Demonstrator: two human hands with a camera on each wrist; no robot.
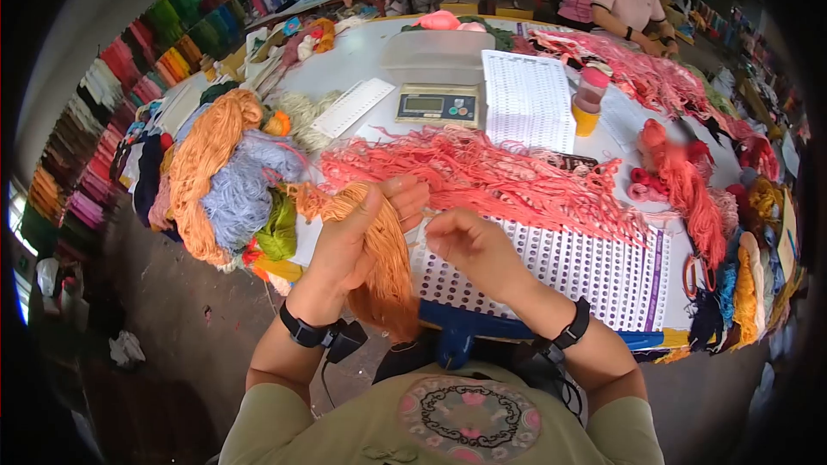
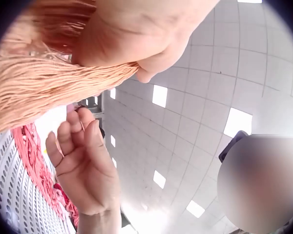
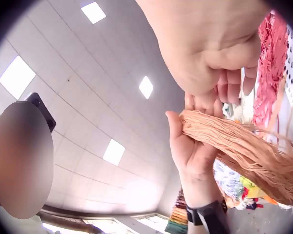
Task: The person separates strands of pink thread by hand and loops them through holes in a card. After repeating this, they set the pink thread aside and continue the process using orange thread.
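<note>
At the lower middle of the head view, the left hand (image 1: 351,241) holds a long hank of light-orange yarn (image 1: 388,271), its fingers extended and its thumb along the strands. The hank passes through the crook between thumb and fingers, touching the palm, and its loose length hangs toward five o'clock from the hand. At three o'clock, just beside the hank, is the right hand (image 1: 478,250), its fingers loosely bent. Below the right hand, the white board with rows of round holes (image 1: 560,275) lies on the white worktop (image 1: 349,53). From the left hand, a tangled heap of coral-pink yarn (image 1: 482,174) spreads at two o'clock, and a pale-blue yarn bundle (image 1: 245,194) sits at ten o'clock.
</note>
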